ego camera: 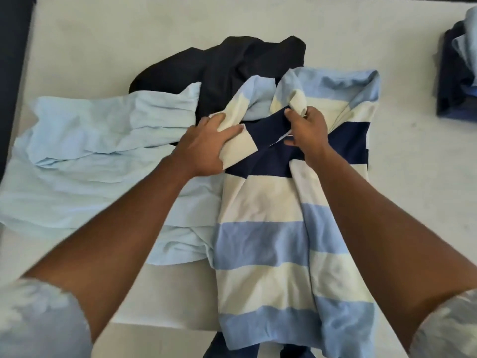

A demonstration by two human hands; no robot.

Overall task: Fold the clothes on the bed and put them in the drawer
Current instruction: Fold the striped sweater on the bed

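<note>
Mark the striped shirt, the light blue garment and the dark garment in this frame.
striped shirt (260, 244), head view, on a light blue stripe of its body.
light blue garment (85, 140), head view, on its wrinkled middle.
dark garment (232, 63), head view, on its bunched upper part.

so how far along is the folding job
Done: what looks like a folded stack sits at the far right of the bed. In hand: the left hand and right hand both grip the striped shirt, not yet folded. Left: the light blue garment and dark garment lie unfolded, and no drawer is in view.
</note>
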